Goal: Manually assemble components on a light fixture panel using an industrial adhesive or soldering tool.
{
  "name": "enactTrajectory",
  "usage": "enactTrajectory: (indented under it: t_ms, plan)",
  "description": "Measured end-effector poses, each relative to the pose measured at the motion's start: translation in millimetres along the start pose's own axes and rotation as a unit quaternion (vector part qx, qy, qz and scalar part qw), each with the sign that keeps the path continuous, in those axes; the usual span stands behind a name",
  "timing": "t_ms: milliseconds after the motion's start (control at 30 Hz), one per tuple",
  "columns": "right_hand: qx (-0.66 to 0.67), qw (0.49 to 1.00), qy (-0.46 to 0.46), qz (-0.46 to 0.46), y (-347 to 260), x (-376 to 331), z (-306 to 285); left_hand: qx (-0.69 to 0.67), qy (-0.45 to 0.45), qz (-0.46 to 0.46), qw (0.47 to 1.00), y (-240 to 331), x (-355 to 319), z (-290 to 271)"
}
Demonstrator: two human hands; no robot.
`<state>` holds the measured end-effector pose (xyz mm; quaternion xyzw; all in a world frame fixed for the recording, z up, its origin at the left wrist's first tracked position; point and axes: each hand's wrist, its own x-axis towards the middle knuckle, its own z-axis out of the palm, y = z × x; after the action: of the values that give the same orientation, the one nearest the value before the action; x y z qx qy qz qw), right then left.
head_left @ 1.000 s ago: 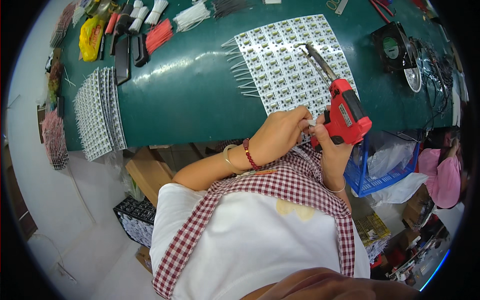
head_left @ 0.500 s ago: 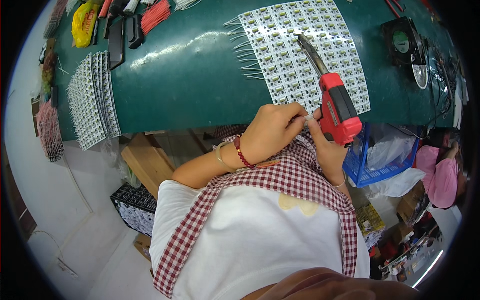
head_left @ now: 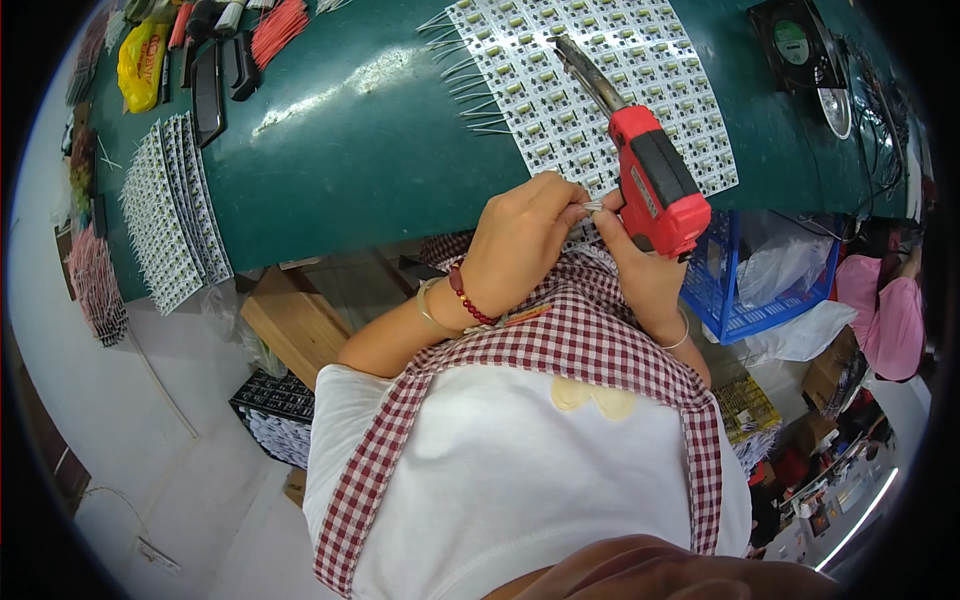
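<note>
My left hand [head_left: 520, 240] is closed, its thumb and forefinger pinching the ends of a few thin white wires [head_left: 592, 206] at the table's near edge. My right hand [head_left: 640, 275] holds a red and black soldering gun [head_left: 655, 185], and its thumb and finger meet the same wires from the other side. The gun's long metal tip points up and left over a large sheet of small white circuit boards [head_left: 700, 120]. Along the sheet's left edge several boards have white wires [head_left: 490, 112] sticking out. The right fingers behind the gun are partly hidden.
Stacked circuit board sheets [head_left: 165, 220] lie at the table's left. Behind them are a yellow bag [head_left: 143, 65], a dark phone [head_left: 207, 95] and red wires [head_left: 280, 32]. A black fan [head_left: 790, 45] stands at the far right. Below the table edge sits a blue crate [head_left: 750, 318].
The whole view has shifted a little, with table, hands and gun all higher in the picture. More of the white wires shows between my fingertips. Both hands keep their grip.
</note>
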<state>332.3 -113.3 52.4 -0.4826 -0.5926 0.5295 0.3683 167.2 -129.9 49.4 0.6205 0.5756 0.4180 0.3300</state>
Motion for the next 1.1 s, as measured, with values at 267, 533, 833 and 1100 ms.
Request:
enactTrajectory:
  t_ms: [267, 533, 833, 1100]
  plan:
    - [0.108, 0.992, 0.016, 0.058, -13.5, 10.6, -0.8, -0.032, 0.005, -0.041, 0.999, 0.1, -2.1, -2.1]
    - [0.077, 0.996, -0.004, 0.049, -14.9, 11.7, -1.6, -0.023, 0.012, -0.032, 0.999, 1.1, -1.9, -6.1]
    - [0.152, 0.986, 0.051, 0.045, -9.2, 2.9, -13.3, 0.157, 0.057, 0.042, 0.985, -30.1, 4.0, -31.2]
    - [0.131, 0.984, -0.03, 0.114, 21.3, -25.3, -50.7, 0.271, 0.008, 0.225, 0.936, -69.7, 15.6, -53.7]
